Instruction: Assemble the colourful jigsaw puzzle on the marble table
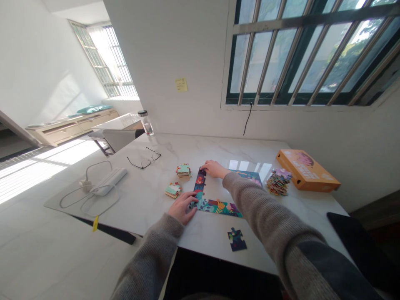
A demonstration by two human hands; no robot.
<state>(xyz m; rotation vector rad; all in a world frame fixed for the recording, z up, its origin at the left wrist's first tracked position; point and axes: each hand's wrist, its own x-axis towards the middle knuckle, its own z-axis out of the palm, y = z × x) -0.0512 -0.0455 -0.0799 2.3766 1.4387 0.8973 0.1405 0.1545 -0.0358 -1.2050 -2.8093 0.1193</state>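
Note:
An L-shaped strip of joined jigsaw pieces (215, 207) lies on the white marble table (200, 152). My right hand (214, 168) reaches across, its fingertips on the strip's far end. My left hand (181, 207) rests on the strip's corner. A dark blue puzzle section (250, 177) lies partly hidden behind my right forearm. Small stacks of jigsaw pieces (183, 171) (173, 190) sit left of the strip, and a taller pile of pieces (278, 181) sits to the right. A loose jigsaw piece (236, 239) lies near the table's front edge.
An orange puzzle box (308, 170) lies at the right. Eyeglasses (144, 160), a white cabled device (109, 181) on a pale mat (71, 204) and a glass bottle (146, 123) stand at the left and back. A black chair (353, 246) stands at the right.

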